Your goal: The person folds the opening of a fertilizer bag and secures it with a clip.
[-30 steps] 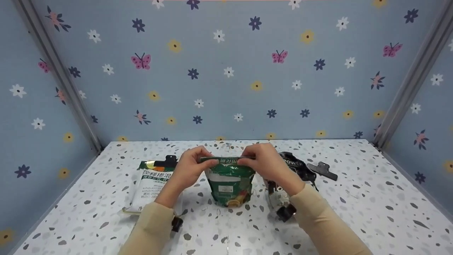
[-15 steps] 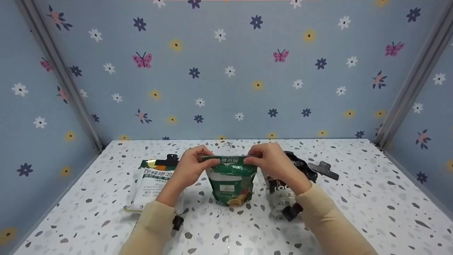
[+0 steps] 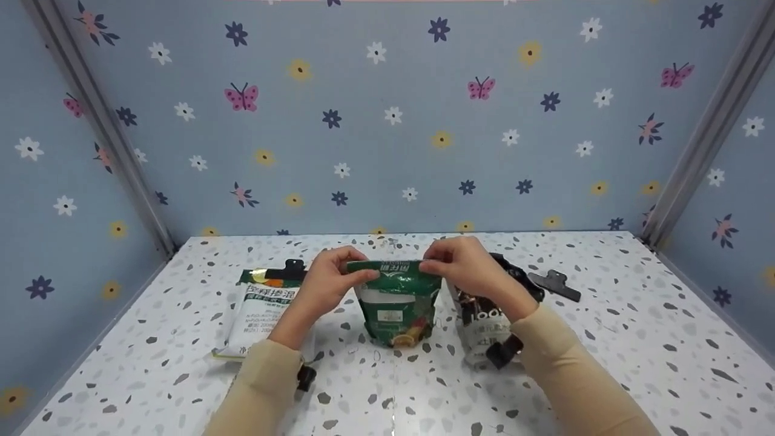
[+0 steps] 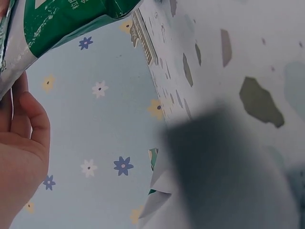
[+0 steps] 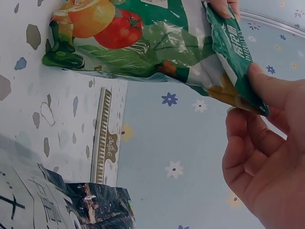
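Observation:
A green plastic bag printed with fruit and vegetables stands upright in the middle of the table, its top folded over toward me. My left hand pinches the left end of that fold, thumb in front and fingers behind. At the right end my right hand pinches the fold the same way. From the right wrist, the folded flap shows between thumb and fingertips. Part of the left hand appears below the bag in the left wrist view, where its grip is mostly cut off.
Left of the green bag lies a white bag with a black clip across its top. On the right, a black and white bag is partly behind my right arm. A loose black clip lies beyond it. Patterned walls enclose the table.
My right hand has shifted slightly right along the fold toward the bag's corner. The left hand keeps its pinch, and the bag stays in place.

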### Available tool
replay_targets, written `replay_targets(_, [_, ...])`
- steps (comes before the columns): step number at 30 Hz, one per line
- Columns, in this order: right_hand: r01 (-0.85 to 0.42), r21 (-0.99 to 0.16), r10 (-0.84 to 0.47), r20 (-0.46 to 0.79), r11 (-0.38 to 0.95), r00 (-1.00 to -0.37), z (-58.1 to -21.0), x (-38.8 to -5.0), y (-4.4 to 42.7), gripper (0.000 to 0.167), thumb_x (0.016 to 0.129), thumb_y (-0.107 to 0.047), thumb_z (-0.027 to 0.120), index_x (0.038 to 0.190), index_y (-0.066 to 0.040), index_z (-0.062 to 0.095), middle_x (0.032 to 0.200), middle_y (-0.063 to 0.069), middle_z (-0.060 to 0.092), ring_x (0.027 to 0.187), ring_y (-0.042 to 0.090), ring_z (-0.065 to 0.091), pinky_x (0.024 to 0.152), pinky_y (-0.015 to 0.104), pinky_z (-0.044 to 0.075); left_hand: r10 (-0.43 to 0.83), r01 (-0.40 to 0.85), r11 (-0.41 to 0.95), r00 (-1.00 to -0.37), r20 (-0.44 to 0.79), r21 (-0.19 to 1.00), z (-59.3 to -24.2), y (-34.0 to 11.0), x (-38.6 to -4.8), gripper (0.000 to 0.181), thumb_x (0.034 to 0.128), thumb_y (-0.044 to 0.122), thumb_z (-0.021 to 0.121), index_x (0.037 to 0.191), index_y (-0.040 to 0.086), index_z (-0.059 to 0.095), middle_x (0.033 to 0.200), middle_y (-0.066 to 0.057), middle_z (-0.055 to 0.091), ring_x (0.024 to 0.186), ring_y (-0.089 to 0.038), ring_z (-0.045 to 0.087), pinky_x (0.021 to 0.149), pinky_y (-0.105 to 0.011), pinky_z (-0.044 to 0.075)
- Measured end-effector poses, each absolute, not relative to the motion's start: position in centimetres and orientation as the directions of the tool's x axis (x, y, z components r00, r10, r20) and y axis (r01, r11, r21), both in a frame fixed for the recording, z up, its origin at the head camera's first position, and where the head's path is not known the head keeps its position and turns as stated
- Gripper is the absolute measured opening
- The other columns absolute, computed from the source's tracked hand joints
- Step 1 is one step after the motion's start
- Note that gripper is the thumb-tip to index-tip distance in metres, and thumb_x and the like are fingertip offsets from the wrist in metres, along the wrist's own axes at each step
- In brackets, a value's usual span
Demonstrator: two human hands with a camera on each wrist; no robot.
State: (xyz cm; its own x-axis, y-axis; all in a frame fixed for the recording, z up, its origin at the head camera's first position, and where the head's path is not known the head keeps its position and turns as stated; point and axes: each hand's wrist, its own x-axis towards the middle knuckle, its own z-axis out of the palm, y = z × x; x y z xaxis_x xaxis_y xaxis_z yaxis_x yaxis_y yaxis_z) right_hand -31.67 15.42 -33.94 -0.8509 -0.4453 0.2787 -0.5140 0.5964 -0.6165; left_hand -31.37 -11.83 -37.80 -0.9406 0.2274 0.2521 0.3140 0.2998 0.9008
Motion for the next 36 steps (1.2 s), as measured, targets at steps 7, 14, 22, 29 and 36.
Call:
replay_targets(7, [-0.421, -0.721, -0.373, 0.239, 0.551, -0.897, -34.8, -33.4, 15.8, 0.03, 0.105, -0.034, 0.052, 0.105, -0.013, 0.073, 0.091, 0.007, 0.068, 0.081, 0.023, 0.062, 0.072, 0.038, 0.051, 0.213, 0.296, 0.326, -0.948, 0.236, 0.898, -38.0, -12.2, -31.0, 0.017, 0.0866, 0.023, 0.08, 0.096, 0.012, 0.071, 0.095, -0.004, 0.07, 0.084, -0.023, 0.065, 0.083, -0.044, 0.054])
replay_targets(14, [-0.222, -0.826, -0.29, 0.074, 0.519, -0.954, -36.8, -36.5, 14.5, 0.024, 0.104, -0.021, 0.056, 0.12, -0.007, 0.068, 0.111, 0.01, 0.068, 0.105, 0.027, 0.063, 0.089, 0.044, 0.051, 0.194, 0.278, 0.325, -0.955, 0.223, 0.904, -38.2, -12.6, -30.9, 0.018, 0.0871, 0.025, 0.08, 0.097, 0.012, 0.071, 0.104, -0.007, 0.065, 0.089, -0.023, 0.064, 0.085, -0.041, 0.054])
replay_targets(22, [-0.207, -0.756, -0.259, 0.051, 0.621, -0.965, -38.7, -39.3, 13.4, 0.03, 0.099, -0.01, 0.059, 0.126, 0.002, 0.064, 0.125, 0.02, 0.064, 0.118, 0.034, 0.059, 0.098, 0.047, 0.047, 0.186, 0.284, 0.306, -0.954, 0.235, 0.909, -37.9, -12.6, -31.0, 0.018, 0.0867, 0.022, 0.08, 0.096, 0.01, 0.071, 0.102, -0.006, 0.066, 0.088, -0.022, 0.066, 0.083, -0.04, 0.055])
replay_targets(29, [-0.198, -0.631, -0.236, 0.023, 0.751, -0.971, -39.7, -40.0, 12.3, 0.036, 0.097, -0.007, 0.061, 0.131, 0.004, 0.06, 0.132, 0.02, 0.06, 0.124, 0.035, 0.054, 0.103, 0.046, 0.044, 0.196, 0.291, 0.289, -0.951, 0.241, 0.912, -37.7, -12.0, -31.1, 0.015, 0.0887, 0.015, 0.077, 0.098, 0.005, 0.069, 0.096, -0.006, 0.07, 0.086, -0.022, 0.067, 0.083, -0.04, 0.055])
replay_targets(36, [-0.164, -0.608, -0.218, -0.015, 0.777, -0.976, -40.8, -39.7, 11.7, 0.039, 0.098, -0.01, 0.061, 0.136, -0.003, 0.059, 0.136, 0.013, 0.059, 0.128, 0.031, 0.052, 0.104, 0.046, 0.044, 0.206, 0.307, 0.327, -0.946, 0.249, 0.894, -35.4, -11.2, -29.1, 0.011, 0.0901, 0.011, 0.075, 0.096, 0.004, 0.069, 0.093, -0.004, 0.065, 0.078, -0.02, 0.061, 0.078, -0.039, 0.051])
